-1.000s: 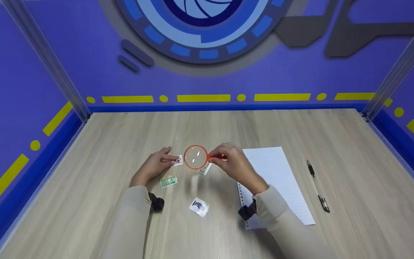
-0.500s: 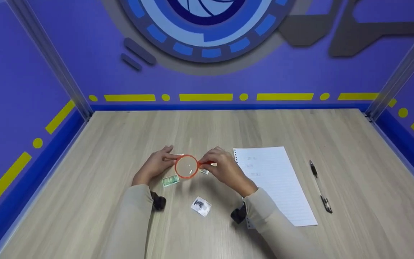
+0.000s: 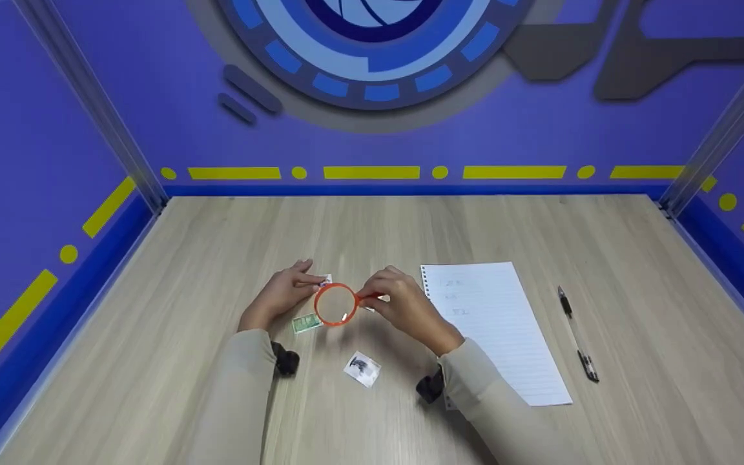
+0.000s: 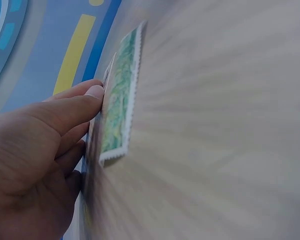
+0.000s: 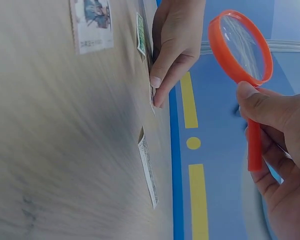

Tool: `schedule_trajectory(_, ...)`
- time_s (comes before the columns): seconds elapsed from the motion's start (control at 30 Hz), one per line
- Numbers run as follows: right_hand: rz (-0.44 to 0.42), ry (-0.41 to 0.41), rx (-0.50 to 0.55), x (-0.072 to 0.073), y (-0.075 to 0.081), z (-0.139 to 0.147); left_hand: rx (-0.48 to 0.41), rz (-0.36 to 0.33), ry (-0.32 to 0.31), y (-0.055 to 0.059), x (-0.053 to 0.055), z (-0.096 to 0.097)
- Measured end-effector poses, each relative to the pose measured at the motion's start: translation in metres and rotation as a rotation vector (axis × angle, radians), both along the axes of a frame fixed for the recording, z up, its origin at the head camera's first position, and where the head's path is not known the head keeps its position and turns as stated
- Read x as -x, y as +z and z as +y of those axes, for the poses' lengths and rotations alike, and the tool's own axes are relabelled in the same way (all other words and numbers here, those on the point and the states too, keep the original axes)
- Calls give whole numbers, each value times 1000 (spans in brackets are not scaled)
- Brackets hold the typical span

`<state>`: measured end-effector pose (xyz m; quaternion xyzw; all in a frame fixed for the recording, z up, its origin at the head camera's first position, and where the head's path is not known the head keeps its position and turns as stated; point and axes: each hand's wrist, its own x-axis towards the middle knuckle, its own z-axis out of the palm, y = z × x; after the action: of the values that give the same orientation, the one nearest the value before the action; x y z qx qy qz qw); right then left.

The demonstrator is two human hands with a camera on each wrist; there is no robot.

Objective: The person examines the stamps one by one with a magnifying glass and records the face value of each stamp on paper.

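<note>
My right hand (image 3: 401,303) holds the red handle of a round magnifying glass (image 3: 336,305), its lens raised above the table. My left hand (image 3: 281,294) pinches the edge of a small postage stamp (image 3: 327,279) with thumb and forefinger, low at the tabletop. Just beside those fingers lies a green stamp (image 4: 121,95) with perforated edges, partly overlapped by the lens rim in the head view. Closer to the front is a white stamp with a dark picture (image 3: 363,369). Another stamp (image 5: 149,170) lies mostly hidden behind the right hand in the head view.
On the right lies a lined sheet of paper (image 3: 507,336) with faint writing near its top, partly under the right sleeve (image 3: 485,374). Beyond it is a black-and-clear pen (image 3: 577,332). Blue printed walls (image 3: 372,145) enclose the wooden table (image 3: 630,271).
The right hand has brought the magnifying glass left and toward the front, so its rim now overlaps the green stamp. The left hand stays at its stamp.
</note>
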<state>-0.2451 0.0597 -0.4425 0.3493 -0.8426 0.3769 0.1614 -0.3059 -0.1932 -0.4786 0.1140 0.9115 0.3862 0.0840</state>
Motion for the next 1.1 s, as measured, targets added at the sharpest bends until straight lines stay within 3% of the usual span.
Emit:
schedule_trajectory(0.77, -18, -14, 79, 3, 10, 18, -12, 12, -15, -1, 1, -2)
schedule_trajectory(1.1, -50, -133, 97, 6, 29, 52, -12, 1, -35, -2, 3, -5)
